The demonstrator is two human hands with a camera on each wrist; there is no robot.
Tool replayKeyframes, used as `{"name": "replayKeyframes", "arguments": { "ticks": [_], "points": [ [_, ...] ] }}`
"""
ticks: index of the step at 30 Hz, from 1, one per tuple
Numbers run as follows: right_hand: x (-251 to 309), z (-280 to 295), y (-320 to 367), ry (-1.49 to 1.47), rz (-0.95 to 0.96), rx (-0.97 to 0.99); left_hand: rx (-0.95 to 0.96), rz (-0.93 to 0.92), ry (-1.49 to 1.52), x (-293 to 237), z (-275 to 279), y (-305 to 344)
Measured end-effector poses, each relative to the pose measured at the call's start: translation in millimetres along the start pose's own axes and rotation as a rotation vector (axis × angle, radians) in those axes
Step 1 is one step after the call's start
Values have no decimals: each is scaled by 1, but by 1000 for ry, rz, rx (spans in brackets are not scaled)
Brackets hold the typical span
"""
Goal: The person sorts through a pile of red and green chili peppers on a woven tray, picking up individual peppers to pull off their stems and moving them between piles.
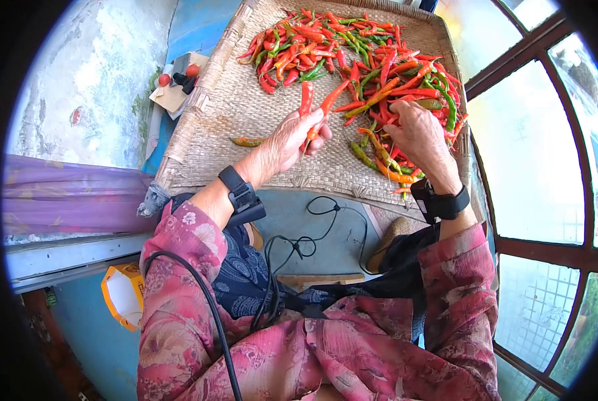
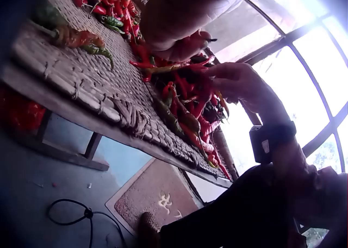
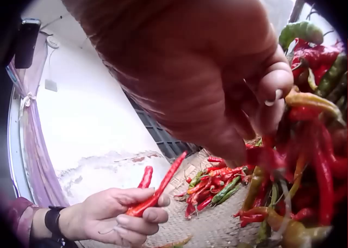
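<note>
My left hand (image 1: 287, 144) grips two red chili peppers, a shorter chili pepper (image 1: 306, 97) and a longer orange-red chili pepper (image 1: 334, 97), with their tips pointing up past the thumb. Over the right-hand heap of mixed chilies (image 1: 396, 73) is my right hand (image 1: 420, 134), fingers bent down among the peppers. In the right wrist view its fingertips are right at a blurred red chili (image 3: 274, 158); I cannot tell whether they pinch it. A second heap of red and green chilies (image 1: 295, 50) lies farther back. Both heaps rest on a woven tray (image 1: 212, 127).
One greenish-orange chili (image 1: 247, 142) lies alone near the tray's front left. Beyond the left rim are two small red round fruits (image 1: 192, 70) on a box. A framed window (image 1: 533, 147) runs along the right. Black cable (image 1: 299, 247) hangs and loops below the tray.
</note>
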State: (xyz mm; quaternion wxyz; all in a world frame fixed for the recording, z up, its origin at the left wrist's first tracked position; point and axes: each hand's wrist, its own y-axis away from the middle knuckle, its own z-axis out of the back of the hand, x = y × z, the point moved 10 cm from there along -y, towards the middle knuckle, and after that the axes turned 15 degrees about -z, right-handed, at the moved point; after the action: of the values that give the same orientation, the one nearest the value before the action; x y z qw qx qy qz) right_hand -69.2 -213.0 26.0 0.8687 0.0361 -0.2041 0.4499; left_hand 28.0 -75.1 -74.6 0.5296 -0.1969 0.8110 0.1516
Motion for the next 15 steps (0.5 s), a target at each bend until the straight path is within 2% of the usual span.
{"name": "replayKeyframes", "arguments": {
  "ticks": [1,2,4,5,7,8,9,11,14,15],
  "points": [
    [6,9,4,-51,47,-108,-12,-5,31,-2,-1,0],
    [10,7,5,-55,49,-106,30,-3,40,-1,-5,0],
    [21,-14,5,-462,-36,169,84,1,18,-1,-21,3],
    [28,-28,6,-543,-10,257,148,5,-1,-2,-30,5],
    [35,-57,13,-1022,-154,472,211,20,-40,1,-36,8],
    [31,-51,9,-852,-70,300,213,25,-37,0,-39,10],
    [30,-48,6,-854,-72,302,213,32,-34,0,-42,11],
    [29,-21,1,-573,-51,134,142,-5,-7,-4,-33,7],
    [18,14,-5,-344,-3,-15,-90,-137,-165,-31,17,-6],
    [15,23,-5,-240,15,-71,-89,-137,-167,-36,25,-11]
  ]
}}
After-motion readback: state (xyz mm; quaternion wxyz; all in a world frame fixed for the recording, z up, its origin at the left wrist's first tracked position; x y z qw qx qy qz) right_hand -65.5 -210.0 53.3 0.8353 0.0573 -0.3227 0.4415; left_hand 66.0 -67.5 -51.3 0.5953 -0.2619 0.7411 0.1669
